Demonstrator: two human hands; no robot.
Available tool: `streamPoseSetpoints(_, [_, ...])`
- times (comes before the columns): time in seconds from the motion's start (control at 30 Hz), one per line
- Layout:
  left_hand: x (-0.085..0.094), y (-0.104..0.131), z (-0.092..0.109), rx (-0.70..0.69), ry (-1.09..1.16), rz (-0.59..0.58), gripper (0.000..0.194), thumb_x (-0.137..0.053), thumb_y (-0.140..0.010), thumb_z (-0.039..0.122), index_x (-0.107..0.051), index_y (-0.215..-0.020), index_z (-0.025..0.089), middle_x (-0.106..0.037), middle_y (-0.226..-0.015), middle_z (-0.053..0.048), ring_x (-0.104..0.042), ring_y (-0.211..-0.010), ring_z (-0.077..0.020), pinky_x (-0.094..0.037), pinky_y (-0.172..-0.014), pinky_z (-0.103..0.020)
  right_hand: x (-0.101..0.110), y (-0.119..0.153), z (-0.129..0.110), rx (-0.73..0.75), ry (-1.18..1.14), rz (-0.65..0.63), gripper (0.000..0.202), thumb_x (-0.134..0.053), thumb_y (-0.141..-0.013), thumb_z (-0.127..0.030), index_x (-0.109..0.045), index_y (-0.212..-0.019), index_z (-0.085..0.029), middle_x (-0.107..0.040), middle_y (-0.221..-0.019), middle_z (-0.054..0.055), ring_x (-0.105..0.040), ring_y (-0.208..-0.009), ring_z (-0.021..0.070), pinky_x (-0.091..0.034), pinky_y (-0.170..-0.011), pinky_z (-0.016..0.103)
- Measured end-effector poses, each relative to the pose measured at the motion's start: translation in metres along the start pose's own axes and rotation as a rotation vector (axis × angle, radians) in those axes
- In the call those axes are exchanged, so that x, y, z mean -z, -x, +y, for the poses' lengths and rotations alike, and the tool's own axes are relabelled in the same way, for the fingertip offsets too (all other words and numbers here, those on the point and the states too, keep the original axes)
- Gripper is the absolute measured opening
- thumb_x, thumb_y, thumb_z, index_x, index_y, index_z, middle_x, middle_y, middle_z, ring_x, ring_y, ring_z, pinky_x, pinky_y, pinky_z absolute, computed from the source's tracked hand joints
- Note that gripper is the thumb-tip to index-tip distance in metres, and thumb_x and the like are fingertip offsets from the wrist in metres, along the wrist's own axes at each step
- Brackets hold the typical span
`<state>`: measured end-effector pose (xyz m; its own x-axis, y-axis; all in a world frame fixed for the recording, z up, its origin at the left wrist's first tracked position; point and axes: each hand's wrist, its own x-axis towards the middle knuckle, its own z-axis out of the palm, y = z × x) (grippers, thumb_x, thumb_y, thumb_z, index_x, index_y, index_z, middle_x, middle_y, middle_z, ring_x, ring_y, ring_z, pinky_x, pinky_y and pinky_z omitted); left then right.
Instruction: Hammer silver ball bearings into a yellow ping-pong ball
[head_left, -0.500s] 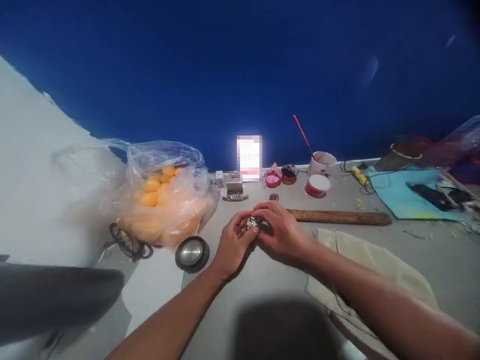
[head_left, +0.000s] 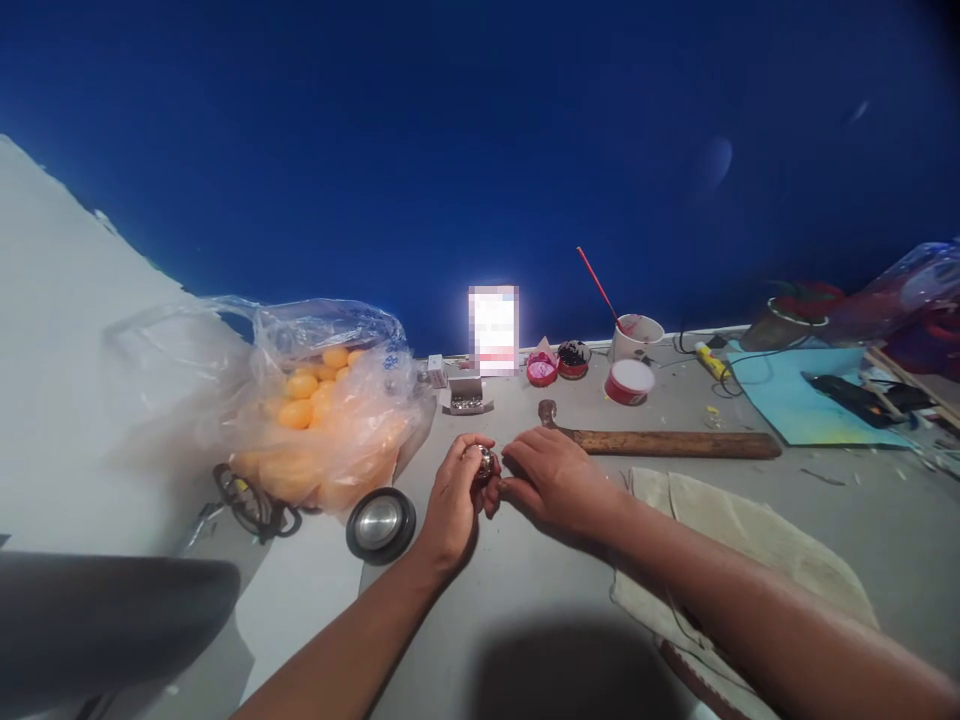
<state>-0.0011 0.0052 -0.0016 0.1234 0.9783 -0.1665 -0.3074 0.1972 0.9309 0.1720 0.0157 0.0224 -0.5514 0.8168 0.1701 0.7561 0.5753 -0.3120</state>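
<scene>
My left hand [head_left: 454, 500] is closed around a small, shiny, round metal piece [head_left: 485, 461], held between thumb and fingers above the table. Fingers hide part of the piece, and its exact kind is unclear. Close on the right, my right hand [head_left: 555, 475] is held palm down with bent fingers. Its thumb stands apart from the fingers, and nothing shows between them. Just beyond it lies a hammer [head_left: 675, 444] with a wooden handle. Behind the hands sits a small open box [head_left: 466, 403] with several shiny bits inside.
A clear plastic bag [head_left: 330, 440] of orange balls stands left, near a round black-rimmed metal dish [head_left: 379, 524]. At the back are a lit screen [head_left: 495, 330], a white cup [head_left: 636, 340] with a red stick and a red-and-white tub [head_left: 630, 382]. A pale cloth [head_left: 735, 540] lies right.
My hands have moved apart; the right has come away from the shiny piece, which stays in the left. The view has shifted slightly, and the hammer head shows more fully.
</scene>
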Motion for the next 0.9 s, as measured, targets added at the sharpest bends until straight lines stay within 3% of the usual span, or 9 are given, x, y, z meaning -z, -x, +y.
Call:
streamPoseSetpoints(0.23, [-0.005, -0.002, 0.007, 0.045, 0.151, -0.008, 0.022, -0.060, -0.087, 0.037, -0.054, -0.100, 0.020, -0.059, -0.071, 0.003, -0.045, -0.047, -0.0093, -0.035, -0.042, -0.021, 0.004, -0.001, 0.008, -0.121, 0.107, -0.045, 0.017, -0.066, -0.098, -0.033, -0.069, -0.096, -0.017, -0.069, -0.098, 0.008, -0.059, -0.096, 0.0244, -0.038, -0.085, 0.038])
streamPoseSetpoints(0.5, [-0.001, -0.003, 0.010, 0.107, 0.238, -0.042, 0.023, -0.065, -0.085, 0.033, -0.055, -0.101, 0.020, -0.060, -0.073, 0.002, -0.044, -0.048, -0.0093, -0.036, -0.044, -0.021, 0.002, 0.000, 0.009, -0.109, 0.127, -0.048, 0.013, -0.066, -0.098, -0.030, -0.069, -0.095, -0.018, -0.069, -0.099, 0.007, -0.059, -0.096, 0.0235, -0.035, -0.084, 0.038])
streamPoseSetpoints(0.67, [0.001, -0.006, 0.008, 0.136, 0.327, -0.054, 0.031, -0.060, -0.094, 0.050, -0.056, -0.101, 0.020, -0.056, -0.066, 0.003, -0.046, -0.046, -0.0121, -0.040, -0.042, -0.025, 0.000, 0.000, 0.012, -0.089, 0.147, -0.045, 0.013, -0.066, -0.097, -0.030, -0.069, -0.095, -0.018, -0.068, -0.100, 0.007, -0.058, -0.096, 0.0234, -0.034, -0.084, 0.037])
streamPoseSetpoints(0.9, [0.005, -0.009, 0.003, 0.118, 0.353, -0.054, 0.043, -0.056, -0.097, 0.058, -0.055, -0.116, 0.019, -0.071, -0.099, -0.010, -0.061, -0.059, -0.0161, -0.048, -0.049, -0.028, 0.001, 0.000, 0.012, -0.077, 0.162, -0.065, 0.013, -0.066, -0.097, -0.031, -0.069, -0.096, -0.018, -0.067, -0.101, 0.008, -0.057, -0.097, 0.0237, -0.034, -0.084, 0.037])
